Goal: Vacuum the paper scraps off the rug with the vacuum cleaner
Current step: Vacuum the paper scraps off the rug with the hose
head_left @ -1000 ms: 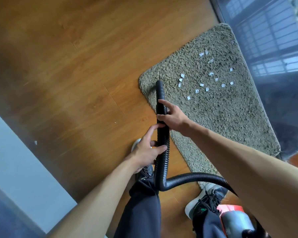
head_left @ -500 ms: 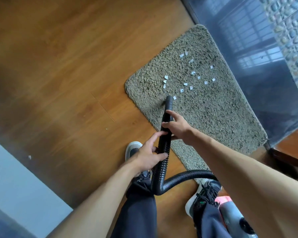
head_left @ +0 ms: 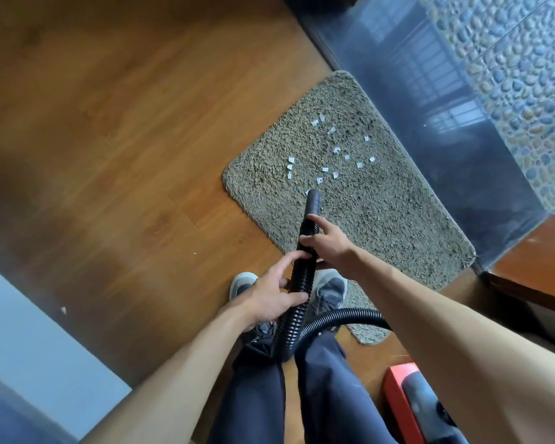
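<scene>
Both hands are on the hose (head_left: pixel 304 270). The left hand (head_left: pixel 271 299) grips it low down, thumb across the front and fingers wrapped behind. The right hand (head_left: pixel 329 241) grasps it higher up, just short of the smooth nozzle (head_left: pixel 313 200). The nozzle points out over the near-left part of the rug (head_left: pixel 398 225), right beside the closest of the scraps (head_left: pixel 326 169). Whether the tip touches the pile, I cannot tell. The scraps, small and white, lie scattered across the middle and far half of the rug, all beyond the nozzle. Behind the left hand the ribbed hose drops between the legs, loops, and runs off to the right under the right forearm. Down in the lower right corner sits the vacuum (head_left: pixel 401 395), red and grey, on the wooden floor (head_left: pixel 125 155), partly hidden by that arm. The left shoe (head_left: pixel 242 283) stands on the floor, and the right shoe (head_left: pixel 330 290) is at the rug's near edge. The rug's far side lies against a dark sill (head_left: pixel 462 174).
</scene>
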### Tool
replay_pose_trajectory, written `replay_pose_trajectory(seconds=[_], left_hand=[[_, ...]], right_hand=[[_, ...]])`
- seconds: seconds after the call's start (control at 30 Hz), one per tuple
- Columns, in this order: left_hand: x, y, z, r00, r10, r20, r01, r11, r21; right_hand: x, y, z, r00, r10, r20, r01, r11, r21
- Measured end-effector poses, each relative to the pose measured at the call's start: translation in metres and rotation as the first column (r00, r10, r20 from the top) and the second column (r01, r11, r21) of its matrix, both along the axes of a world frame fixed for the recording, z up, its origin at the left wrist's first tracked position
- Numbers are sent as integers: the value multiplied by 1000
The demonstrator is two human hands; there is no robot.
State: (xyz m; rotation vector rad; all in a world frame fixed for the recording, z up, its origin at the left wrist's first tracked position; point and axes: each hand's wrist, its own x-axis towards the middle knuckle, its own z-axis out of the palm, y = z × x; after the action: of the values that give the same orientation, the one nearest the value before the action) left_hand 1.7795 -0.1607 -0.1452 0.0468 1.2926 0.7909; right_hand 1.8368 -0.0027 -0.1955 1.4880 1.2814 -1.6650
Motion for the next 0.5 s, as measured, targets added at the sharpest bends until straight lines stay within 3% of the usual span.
replay_pose_trajectory(seconds=[0.5], left_hand=[[14,34,22,996,-39,-83,36,999,-31]], right_hand=[[22,22,13,998,0,-67,0,1000,-8]])
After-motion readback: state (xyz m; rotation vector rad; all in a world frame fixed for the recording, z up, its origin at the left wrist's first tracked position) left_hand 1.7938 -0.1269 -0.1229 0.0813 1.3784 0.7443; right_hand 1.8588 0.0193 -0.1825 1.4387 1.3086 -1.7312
